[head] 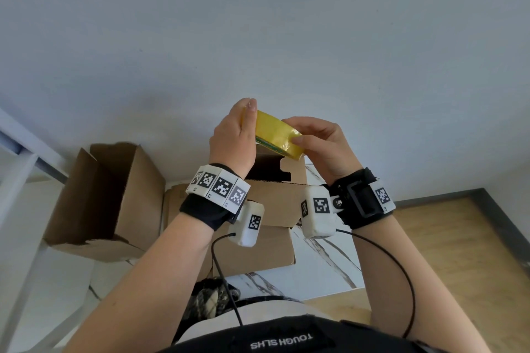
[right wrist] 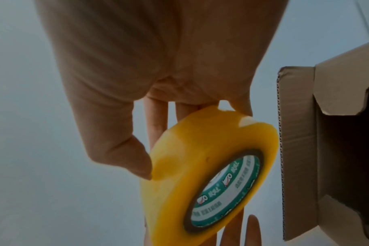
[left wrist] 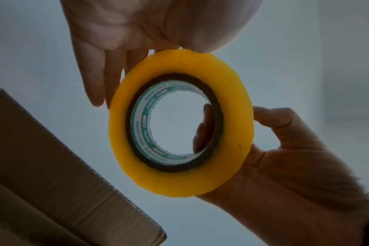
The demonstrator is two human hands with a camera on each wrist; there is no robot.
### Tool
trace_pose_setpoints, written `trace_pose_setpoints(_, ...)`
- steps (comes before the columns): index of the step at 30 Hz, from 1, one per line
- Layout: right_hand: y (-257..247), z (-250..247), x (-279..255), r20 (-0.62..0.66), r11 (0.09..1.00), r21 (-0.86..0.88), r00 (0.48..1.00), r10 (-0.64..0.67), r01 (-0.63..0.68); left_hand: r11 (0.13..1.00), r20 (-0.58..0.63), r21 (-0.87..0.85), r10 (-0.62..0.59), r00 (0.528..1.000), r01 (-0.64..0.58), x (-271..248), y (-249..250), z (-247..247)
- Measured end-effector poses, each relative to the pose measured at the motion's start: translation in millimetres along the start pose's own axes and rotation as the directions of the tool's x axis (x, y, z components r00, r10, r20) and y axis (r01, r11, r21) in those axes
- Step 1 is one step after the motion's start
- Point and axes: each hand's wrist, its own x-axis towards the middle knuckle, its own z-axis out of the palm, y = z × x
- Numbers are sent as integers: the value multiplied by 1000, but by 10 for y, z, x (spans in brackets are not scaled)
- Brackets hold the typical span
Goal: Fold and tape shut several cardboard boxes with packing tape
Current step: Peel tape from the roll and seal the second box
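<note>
Home room: wooden floor [head: 447,252], marble-patterned tabletop [head: 324,264]

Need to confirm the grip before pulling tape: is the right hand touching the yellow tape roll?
Touching. In the right wrist view the right hand has its thumb pressed against the outer face of the yellow tape roll, fingers behind it.
</note>
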Motion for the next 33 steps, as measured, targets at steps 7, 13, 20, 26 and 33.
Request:
trace_pose_setpoints(7,-18,58,-34,25,999,39,1000,-7,6,997,-34,74,-14,999,17,-4,25,-50)
trace_pose_setpoints(13,-5,95,-32,-17,999,32,1000,-3,4,996,-57,89,-22,998,27,-58,36,-45)
trace_pose_setpoints(20,-73,63,-15,8,998,58,1000,29,-29,997,-72,80,-15,997,20,-26,45,-68)
trace_pose_setpoints(26,-52,20,-29,58,995,83,997,44,-49,991,-57,119,-54,997,61,56,23,-63)
trace_pose_setpoints(33,17,70,-14,-4,997,61,999,48,-48,946,17,322,-39,999,32,79,-83,-9)
